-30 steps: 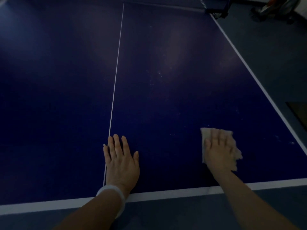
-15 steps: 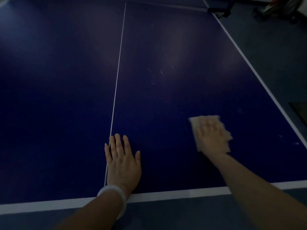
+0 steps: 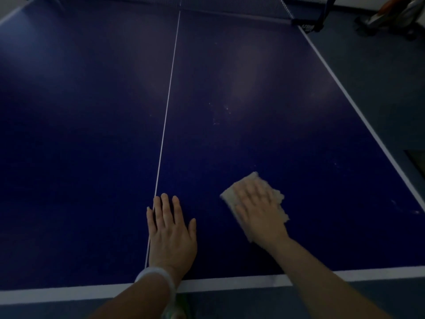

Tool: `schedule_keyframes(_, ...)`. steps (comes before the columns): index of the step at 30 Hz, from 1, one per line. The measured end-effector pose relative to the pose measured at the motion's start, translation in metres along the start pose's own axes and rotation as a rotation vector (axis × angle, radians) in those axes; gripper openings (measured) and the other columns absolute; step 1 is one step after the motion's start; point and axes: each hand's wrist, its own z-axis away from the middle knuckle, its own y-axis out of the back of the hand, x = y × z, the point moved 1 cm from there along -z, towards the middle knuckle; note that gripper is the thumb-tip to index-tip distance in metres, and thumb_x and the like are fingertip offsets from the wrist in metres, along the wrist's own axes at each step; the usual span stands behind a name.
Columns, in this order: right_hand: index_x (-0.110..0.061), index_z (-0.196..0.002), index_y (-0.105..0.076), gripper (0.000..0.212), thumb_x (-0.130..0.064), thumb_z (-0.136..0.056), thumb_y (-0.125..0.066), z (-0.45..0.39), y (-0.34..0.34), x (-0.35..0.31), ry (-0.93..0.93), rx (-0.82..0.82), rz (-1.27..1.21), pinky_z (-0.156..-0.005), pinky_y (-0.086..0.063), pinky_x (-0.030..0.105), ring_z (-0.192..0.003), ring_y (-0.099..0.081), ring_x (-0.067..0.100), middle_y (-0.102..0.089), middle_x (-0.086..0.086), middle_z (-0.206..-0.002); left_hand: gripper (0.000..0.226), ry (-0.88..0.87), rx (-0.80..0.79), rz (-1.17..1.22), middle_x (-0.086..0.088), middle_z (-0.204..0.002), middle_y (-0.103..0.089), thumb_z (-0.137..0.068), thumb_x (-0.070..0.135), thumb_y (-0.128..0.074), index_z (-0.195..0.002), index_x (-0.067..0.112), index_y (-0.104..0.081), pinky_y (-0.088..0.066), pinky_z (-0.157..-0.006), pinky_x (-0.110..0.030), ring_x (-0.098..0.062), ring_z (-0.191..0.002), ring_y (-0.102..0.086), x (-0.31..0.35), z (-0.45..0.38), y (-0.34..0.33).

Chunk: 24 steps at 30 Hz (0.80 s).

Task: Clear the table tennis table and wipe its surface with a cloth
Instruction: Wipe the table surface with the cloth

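Since the earlier frames the right hand has moved the cloth away from the right side line and toward the middle of the worktop, and the cloth is now turned a little, with one corner pointing to the far side. The hand lies flat on the cloth with straight, spread fingers, so its grip is released and it only presses the cloth onto the dark blue surface; the picture is a bit blurred here. The cloth is light beige and lies on the right half of the worktop, near the white end line. The left hand stays at the same place, flat on the surface with fingers straight and its grip also released, holding nothing; its little finger touches the thin white centre line. A white band is around the left wrist. Small pale specks are on the surface farther away, and the net crosses the far end
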Motion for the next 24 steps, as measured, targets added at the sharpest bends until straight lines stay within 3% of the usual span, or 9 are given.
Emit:
schedule_keyframes(3,-0.023,-0.155,0.012,0.063,-0.041,-0.105,-0.02,-0.013,0.001,0.044,-0.597,-0.006,-0.211,-0.121,-0.007,0.054,-0.15,-0.002,0.032,0.007,0.01,-0.164,0.079,0.005,0.003,0.019,-0.018,-0.16,0.006,-0.089,0.054,0.01,-0.154,0.009,-0.001,0.004,-0.12,-0.05,-0.031,-0.148,0.012,0.002,0.0,0.001)
schedule_keyframes(5,-0.027,-0.152,0.018,0.061,-0.045,-0.104,-0.014,-0.021,0.007,0.033,-0.777,0.006,-0.317,-0.12,-0.002,0.055,-0.15,0.005,0.03,0.013,0.006,-0.164,0.08,0.011,-0.014,-0.004,-0.019,-0.16,-0.003,-0.091,0.054,0.009,-0.153,0.008,-0.01,-0.002,-0.121,-0.051,-0.032,-0.149,0.003,0.002,0.0,0.003)
schedule_keyframes(7,-0.026,-0.149,0.018,0.06,-0.046,-0.103,-0.015,-0.028,0.009,0.003,-0.696,0.038,-0.268,-0.119,-0.006,0.057,-0.15,0.0,0.033,0.007,0.01,-0.164,0.077,0.016,-0.032,-0.013,-0.022,-0.158,-0.017,-0.094,0.053,0.0,-0.15,0.005,-0.023,-0.011,-0.119,-0.053,-0.035,-0.148,-0.01,0.003,-0.001,0.006)
schedule_keyframes(10,-0.023,-0.154,-0.007,0.058,-0.044,-0.103,-0.024,-0.04,0.009,-0.041,-0.338,0.083,-0.165,-0.12,-0.015,0.056,-0.148,-0.017,0.034,-0.013,0.013,-0.162,0.072,0.014,-0.04,-0.003,-0.024,-0.154,-0.026,-0.094,0.049,-0.019,-0.146,0.002,-0.035,-0.018,-0.115,-0.054,-0.037,-0.145,-0.022,0.004,-0.002,0.008)
schedule_keyframes(12,-0.024,-0.156,-0.007,0.059,-0.046,-0.101,-0.014,-0.051,0.01,-0.047,-0.127,0.052,-0.134,-0.122,-0.009,0.052,-0.151,-0.005,0.028,-0.004,0.007,-0.164,0.071,0.007,-0.042,-0.004,-0.024,-0.154,-0.026,-0.094,0.049,-0.019,-0.145,0.001,-0.035,-0.019,-0.114,-0.054,-0.037,-0.145,-0.021,0.003,-0.001,0.009)
schedule_keyframes(14,-0.025,-0.156,0.002,0.06,-0.046,-0.1,-0.004,-0.06,0.009,-0.026,-0.03,0.024,-0.116,-0.121,-0.003,0.048,-0.152,0.003,0.024,0.004,0.003,-0.164,0.073,0.009,-0.044,0.008,-0.023,-0.154,-0.025,-0.097,0.051,-0.012,-0.146,0.002,-0.033,-0.018,-0.114,-0.053,-0.036,-0.145,-0.02,0.002,-0.001,0.009)
schedule_keyframes(17,-0.022,-0.152,0.017,0.061,-0.044,-0.097,0.005,-0.068,0.005,0.03,-0.215,0.013,-0.067,-0.122,-0.005,0.046,-0.151,-0.002,0.027,0.003,0.008,-0.164,0.08,-0.003,-0.035,0.07,-0.024,-0.15,-0.035,-0.097,0.055,0.0,-0.142,0.004,-0.043,-0.02,-0.114,-0.051,-0.037,-0.141,-0.03,-0.004,-0.006,0.012)
schedule_keyframes(20,-0.028,-0.146,0.03,0.058,-0.047,-0.1,0.0,-0.061,0.008,0.063,-0.47,-0.022,-0.124,-0.122,0.0,0.047,-0.151,0.005,0.025,0.015,0.006,-0.163,0.072,-0.043,0.013,0.141,-0.018,-0.143,-0.044,-0.098,0.053,-0.012,-0.131,0.006,-0.056,-0.034,-0.111,-0.05,-0.034,-0.134,-0.043,-0.012,-0.027,0.018)
schedule_keyframes(24,-0.03,-0.146,0.03,0.062,-0.05,-0.095,0.001,-0.06,0.008,0.056,-0.557,-0.107,-0.146,-0.122,0.001,0.049,-0.15,0.012,0.024,0.024,0.001,-0.161,0.064,0.068,0.092,0.133,-0.021,-0.153,-0.029,-0.097,0.05,-0.037,-0.142,0.005,-0.042,-0.018,-0.118,-0.051,-0.035,-0.144,-0.022,-0.02,-0.079,0.029)
